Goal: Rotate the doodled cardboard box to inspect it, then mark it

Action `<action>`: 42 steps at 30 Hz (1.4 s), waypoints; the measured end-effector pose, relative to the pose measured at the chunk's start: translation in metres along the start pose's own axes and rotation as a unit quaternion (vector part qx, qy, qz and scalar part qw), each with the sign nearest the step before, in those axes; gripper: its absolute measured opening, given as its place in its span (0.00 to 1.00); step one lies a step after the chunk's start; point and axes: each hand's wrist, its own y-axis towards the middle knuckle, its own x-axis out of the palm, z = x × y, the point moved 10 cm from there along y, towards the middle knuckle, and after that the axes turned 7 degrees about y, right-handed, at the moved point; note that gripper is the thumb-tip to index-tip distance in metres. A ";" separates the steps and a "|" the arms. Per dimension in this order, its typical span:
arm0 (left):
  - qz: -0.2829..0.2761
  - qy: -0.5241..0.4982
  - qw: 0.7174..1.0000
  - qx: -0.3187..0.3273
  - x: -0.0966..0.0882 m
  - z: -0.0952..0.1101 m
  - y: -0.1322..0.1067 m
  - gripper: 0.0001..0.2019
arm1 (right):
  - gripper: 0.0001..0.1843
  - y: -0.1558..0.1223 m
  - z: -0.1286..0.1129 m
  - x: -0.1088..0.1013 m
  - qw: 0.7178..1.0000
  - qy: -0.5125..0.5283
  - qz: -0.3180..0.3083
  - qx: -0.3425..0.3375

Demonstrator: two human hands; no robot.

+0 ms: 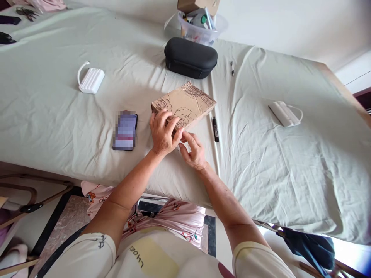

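Observation:
A brown cardboard box [185,104] with dark scribbled loops on its top lies at an angle on the cloth-covered table. My left hand [164,133] rests over its near left edge, fingers bent and spread on the top, thumb toward the near corner. At that corner is my right hand [193,150], its fingers partly curled and the thumb apart from the index finger. The index fingertip meets the box corner beside my left thumb. My hands hide much of the box's near side. Right of the box lies a black marker [215,129].
A phone [125,131] with a blurred screen lies to the left. White corded blocks sit at left [92,80] and right [284,114]. Behind the box stand a black case [190,58] and a clear tub [199,35] of items. A pen [232,68] lies farther right.

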 end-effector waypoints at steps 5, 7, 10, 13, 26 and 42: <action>-0.042 -0.042 0.998 0.028 0.010 0.003 0.001 0.23 | 0.24 0.004 0.002 -0.006 0.994 -0.103 0.034 0.000; -0.049 -0.056 0.996 0.043 0.012 0.005 0.002 0.24 | 0.23 0.006 0.007 -0.014 0.988 -0.147 0.049 0.008; -0.055 -0.075 0.994 0.061 0.013 0.008 0.003 0.19 | 0.23 0.008 0.020 -0.021 0.983 -0.177 0.039 0.037; -0.062 -0.104 0.989 0.086 0.013 0.013 0.003 0.14 | 0.25 0.006 0.035 -0.027 0.982 -0.173 0.029 0.074; -0.026 -0.113 0.993 -0.016 0.011 -0.029 0.009 0.12 | 0.21 -0.014 0.081 -0.086 0.958 -0.171 0.176 0.151; 0.005 -0.102 0.979 -0.175 0.047 -0.080 -0.016 0.15 | 0.24 -0.037 0.137 -0.071 0.936 -0.045 0.182 0.296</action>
